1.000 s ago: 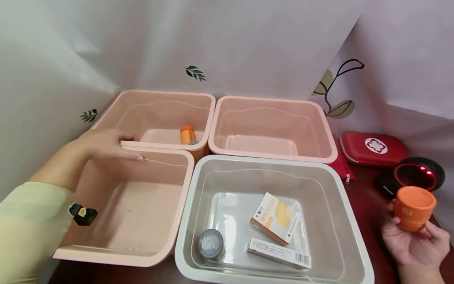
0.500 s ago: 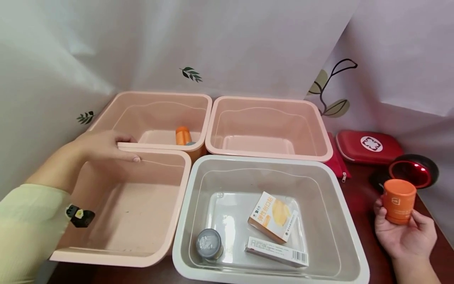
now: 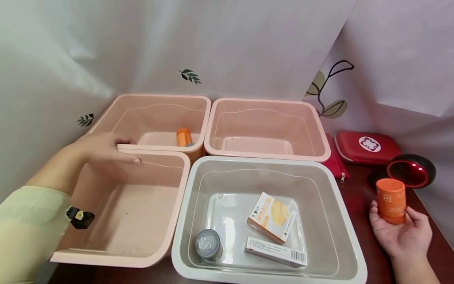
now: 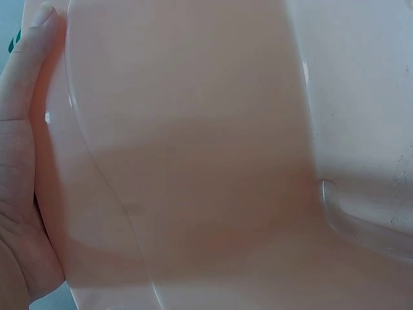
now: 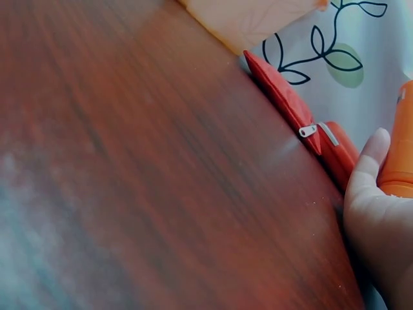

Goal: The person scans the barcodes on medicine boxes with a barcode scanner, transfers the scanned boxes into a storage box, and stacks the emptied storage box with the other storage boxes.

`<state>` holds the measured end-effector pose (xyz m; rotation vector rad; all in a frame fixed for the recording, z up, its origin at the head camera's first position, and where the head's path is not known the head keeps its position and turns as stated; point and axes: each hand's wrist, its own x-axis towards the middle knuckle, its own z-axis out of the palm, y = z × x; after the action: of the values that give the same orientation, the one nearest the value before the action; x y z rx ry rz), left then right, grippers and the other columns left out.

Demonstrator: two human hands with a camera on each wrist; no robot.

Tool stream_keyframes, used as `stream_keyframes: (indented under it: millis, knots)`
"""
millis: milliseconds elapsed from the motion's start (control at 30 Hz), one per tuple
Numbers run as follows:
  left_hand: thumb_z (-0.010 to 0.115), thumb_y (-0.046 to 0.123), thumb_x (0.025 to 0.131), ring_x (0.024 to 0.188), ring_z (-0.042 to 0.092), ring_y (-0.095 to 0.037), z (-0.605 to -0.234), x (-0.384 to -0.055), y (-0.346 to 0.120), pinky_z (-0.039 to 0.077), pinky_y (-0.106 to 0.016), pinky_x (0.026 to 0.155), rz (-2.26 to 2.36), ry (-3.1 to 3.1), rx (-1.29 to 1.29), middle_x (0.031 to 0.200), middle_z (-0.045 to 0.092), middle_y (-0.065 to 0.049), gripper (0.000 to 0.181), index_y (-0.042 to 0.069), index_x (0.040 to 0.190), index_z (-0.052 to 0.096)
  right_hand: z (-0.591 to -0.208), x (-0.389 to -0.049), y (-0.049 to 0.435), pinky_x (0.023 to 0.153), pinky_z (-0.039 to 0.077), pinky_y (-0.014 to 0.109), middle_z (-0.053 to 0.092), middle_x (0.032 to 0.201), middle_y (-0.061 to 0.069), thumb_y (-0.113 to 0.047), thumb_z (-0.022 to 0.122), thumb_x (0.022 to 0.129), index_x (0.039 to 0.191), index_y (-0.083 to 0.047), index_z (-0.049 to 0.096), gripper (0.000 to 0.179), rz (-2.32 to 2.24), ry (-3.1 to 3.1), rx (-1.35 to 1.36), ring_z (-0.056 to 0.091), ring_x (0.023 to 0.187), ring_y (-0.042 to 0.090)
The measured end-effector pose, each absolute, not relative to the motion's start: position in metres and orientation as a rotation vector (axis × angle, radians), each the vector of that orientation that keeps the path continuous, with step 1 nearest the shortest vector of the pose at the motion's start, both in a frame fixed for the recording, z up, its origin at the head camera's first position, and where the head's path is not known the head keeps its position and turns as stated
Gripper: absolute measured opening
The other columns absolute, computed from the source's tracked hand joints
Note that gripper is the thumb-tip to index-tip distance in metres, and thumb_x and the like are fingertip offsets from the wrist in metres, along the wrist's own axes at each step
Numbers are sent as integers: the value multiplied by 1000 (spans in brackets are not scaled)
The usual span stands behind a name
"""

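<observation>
Your right hand [image 3: 400, 238] was turned palm up, with fingers and thumb bent around a small orange round plastic tub [image 3: 391, 201]. The tub stood nearly upright in that hand, at the right side, above the dark red-brown wooden surface [image 3: 356, 193]. It looked light and stiff, so it likely did not need a hard squeeze. You could not tell if it was full. Its round sides looked smooth, so it might have slipped or rolled in a loose hand. The low part of its side, where your fingers and thumb sat, seemed a good place to hold it. It did not look easy to break.

Your left hand [image 3: 104, 148] held the back edge of the front left pink plastic bin [image 3: 181, 197]. The thumb was inside that bin, and the other fingers went over into the back left pink plastic bin [image 3: 163, 118], so their tips were hard to see.

Now the edges. The big grey plastic bin [image 3: 255, 158] had its tall rim to the left of the tub, well apart from it. A strip of wood showed between them, which looked like room to move. A round black machine with a red glow [image 3: 408, 173] was just behind the tub, and you could not tell if they touched. The hard red case with a white badge [image 3: 354, 150] lay farther back. The wood's right edge ran near your right hand, so that side looked tight.
</observation>
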<state>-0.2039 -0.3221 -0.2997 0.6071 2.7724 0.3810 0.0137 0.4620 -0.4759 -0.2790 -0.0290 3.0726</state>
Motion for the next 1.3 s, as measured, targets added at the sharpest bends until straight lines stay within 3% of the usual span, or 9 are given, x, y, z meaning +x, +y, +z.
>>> stream_keyframes:
  millis: [200,400,633,767,900,1033,1300]
  knots:
    - [87,47,87,92,63,-17,-300,-201,-319,51,-44,84,406,2762,614,103,73,3,53,9,123,75,-476,15,462,113,40,56,57,142,6,-39,50,103,140,-27,54,40,3018,-42,-395,48,131,38]
    - [87,45,87,89,62,-17,-300,-199,-320,51,-42,81,430,2763,613,100,72,4,51,9,121,75,-478,12,454,109,49,52,59,136,20,-16,29,116,143,-10,56,38,3122,-316,-143,62,125,48]
    - [87,46,86,88,62,-16,-299,-199,-320,50,-42,80,404,2774,613,101,72,4,53,9,122,75,-475,7,444,98,57,49,63,133,17,0,35,113,144,-13,58,41,3020,-574,-90,69,117,45]
    - [87,46,86,89,62,-16,-299,-200,-321,51,-42,80,400,2774,623,101,72,4,53,9,122,75,-471,7,437,86,62,50,63,131,7,8,46,109,146,-23,55,49,2801,-711,-249,74,107,41]
    - [87,44,86,88,62,-16,-300,-200,-321,51,-40,80,422,2775,629,100,72,4,50,9,120,75,-469,4,428,75,63,46,58,130,4,26,53,97,143,-18,55,64,2573,-878,-350,77,99,33]
    - [88,42,86,86,62,-16,-301,-199,-323,50,-36,76,447,2767,610,97,71,5,48,9,118,75,-472,2,420,77,62,48,55,133,10,41,44,87,136,-6,56,70,2526,-882,-246,75,102,34]
    - [87,44,87,87,62,-15,-302,-200,-322,50,-38,78,440,2764,610,99,72,5,51,10,122,75,-473,3,420,80,61,50,56,135,12,43,41,86,138,-3,56,71,2524,-864,-168,72,112,32]
